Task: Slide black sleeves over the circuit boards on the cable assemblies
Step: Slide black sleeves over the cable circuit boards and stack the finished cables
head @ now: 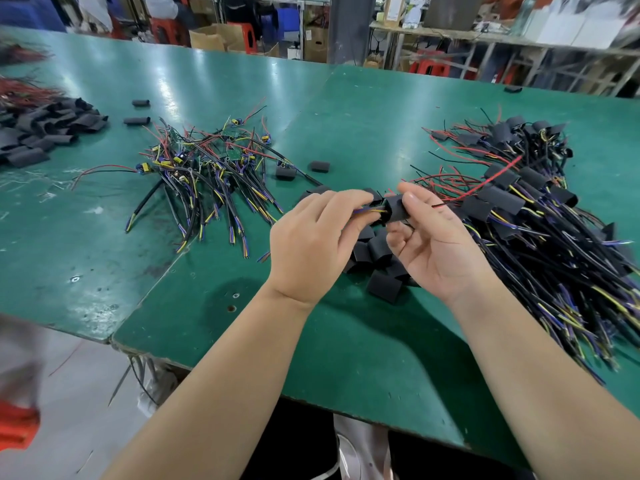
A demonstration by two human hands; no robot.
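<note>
many cables sleeved, one heap left to do

far left on the green surface [346, 341] lie spare sleeves [45, 133]. next comes a heap of bare cables [207, 168], boards uncovered. in the middle, the left hand [311, 244] pinches one cable's wires and the right hand [440, 244] pinches a black sleeve [396, 209] around its end. on the right, the bigger sleeved heap [536, 209] suggests the job is past halfway.
</note>
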